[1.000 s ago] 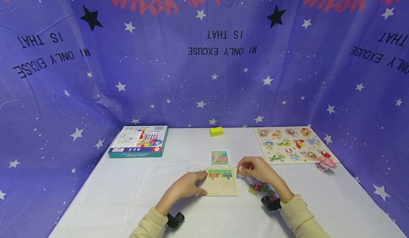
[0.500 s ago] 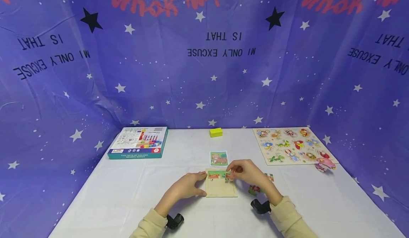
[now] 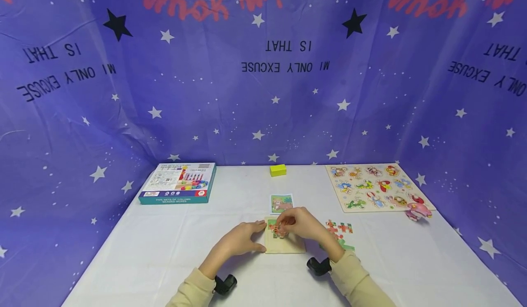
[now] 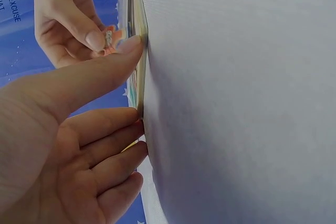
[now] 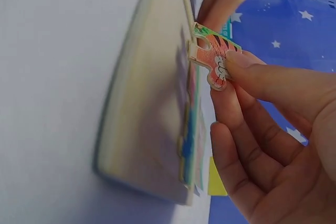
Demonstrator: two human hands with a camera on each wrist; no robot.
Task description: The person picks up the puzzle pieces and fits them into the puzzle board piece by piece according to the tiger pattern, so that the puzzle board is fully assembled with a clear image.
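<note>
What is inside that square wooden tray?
Inside the tray, puzzle pieces lie along the far edge; the near part is bare wood. The right hand, pinching a striped piece, hides part of that row from the head camera, so their number is unclear.

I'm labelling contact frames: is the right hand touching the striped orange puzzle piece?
Touching: the right wrist view shows the right hand pinching the orange puzzle piece, thumb against its printed face.

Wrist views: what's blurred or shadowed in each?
Right wrist: striped jigsaw piece fairly crisp, wooden puzzle tray blurred with a soft shadow across it; left wrist: the piece looks hazy, and a soft shadow darkens the white tablecloth beside the tray.
</note>
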